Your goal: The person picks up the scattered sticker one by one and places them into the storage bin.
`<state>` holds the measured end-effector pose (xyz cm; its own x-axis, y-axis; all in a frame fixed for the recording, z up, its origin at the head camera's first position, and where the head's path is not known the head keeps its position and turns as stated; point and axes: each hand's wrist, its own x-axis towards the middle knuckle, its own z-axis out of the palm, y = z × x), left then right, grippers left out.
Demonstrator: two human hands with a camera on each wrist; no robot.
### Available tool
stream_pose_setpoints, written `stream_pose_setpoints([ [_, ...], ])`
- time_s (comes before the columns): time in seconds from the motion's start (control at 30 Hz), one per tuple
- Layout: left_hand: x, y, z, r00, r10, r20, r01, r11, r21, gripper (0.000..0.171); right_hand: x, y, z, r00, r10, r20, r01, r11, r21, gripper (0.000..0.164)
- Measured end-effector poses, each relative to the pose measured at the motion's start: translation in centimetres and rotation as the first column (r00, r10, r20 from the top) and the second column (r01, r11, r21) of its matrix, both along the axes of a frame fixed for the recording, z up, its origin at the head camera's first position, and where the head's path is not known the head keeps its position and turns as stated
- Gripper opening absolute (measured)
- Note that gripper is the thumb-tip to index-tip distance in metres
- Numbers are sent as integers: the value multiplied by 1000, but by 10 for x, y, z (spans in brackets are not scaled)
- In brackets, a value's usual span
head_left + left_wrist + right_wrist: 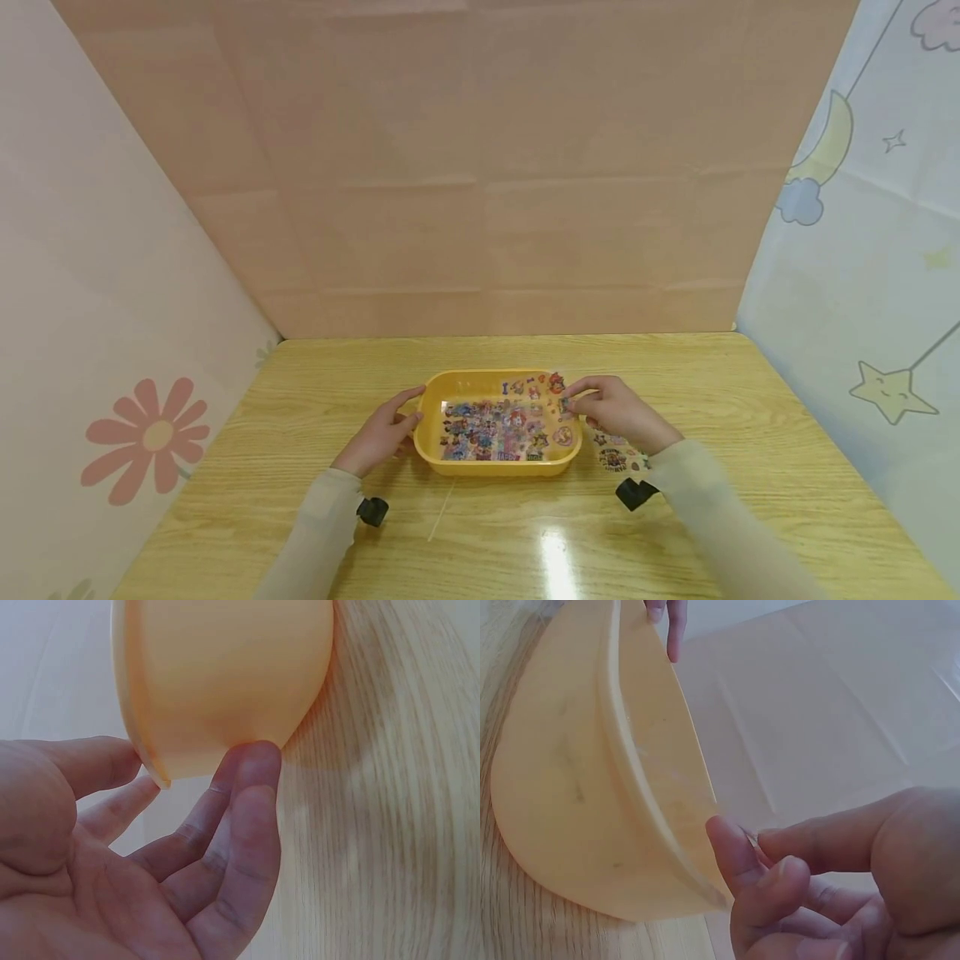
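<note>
A yellow plastic basin (498, 468) sits on the table in front of me. My left hand (381, 435) grips its left end; in the left wrist view, the fingers curl against the outside wall (225, 682) while the thumb side meets the rim. Over the basin's right end, my right hand (618, 410) pinches the edge of a clear sticker sheet (534, 390) printed with small colourful cartoon figures. Inside the basin lie more printed sticker sheets (480, 432), overlapping one another. The right wrist view shows thumb and fingertips pressed together beside the rim (641, 776), with the sheet hardly visible there.
Another clear sticker sheet (613, 457) lies on the wooden table (465, 550) right of the basin, partly under the right forearm. A thin pale strip (441, 514) lies in front of the basin. A plain backdrop (480, 250) stands behind, with printed sheets on both sides.
</note>
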<state>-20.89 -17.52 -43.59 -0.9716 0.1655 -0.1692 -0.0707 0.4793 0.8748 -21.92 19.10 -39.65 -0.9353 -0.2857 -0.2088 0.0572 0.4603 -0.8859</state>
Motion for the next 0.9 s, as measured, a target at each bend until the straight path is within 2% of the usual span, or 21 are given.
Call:
stream_pose_setpoints([
  [0.2, 0, 0, 0, 1000, -8, 1, 8, 1000, -7, 50, -3, -9, -4, 999, 23, -26, -23, 1000, 14, 28],
  [0.43, 1, 0, 2, 1000, -7, -1, 7, 1000, 0, 49, -4, -20, -3, 1000, 5, 2, -5, 1000, 2, 27],
  [0.9, 1, 0, 1, 1000, -10, -1, 10, 1000, -12, 49, -3, -33, -4, 1000, 4, 0, -4, 1000, 20, 29],
])
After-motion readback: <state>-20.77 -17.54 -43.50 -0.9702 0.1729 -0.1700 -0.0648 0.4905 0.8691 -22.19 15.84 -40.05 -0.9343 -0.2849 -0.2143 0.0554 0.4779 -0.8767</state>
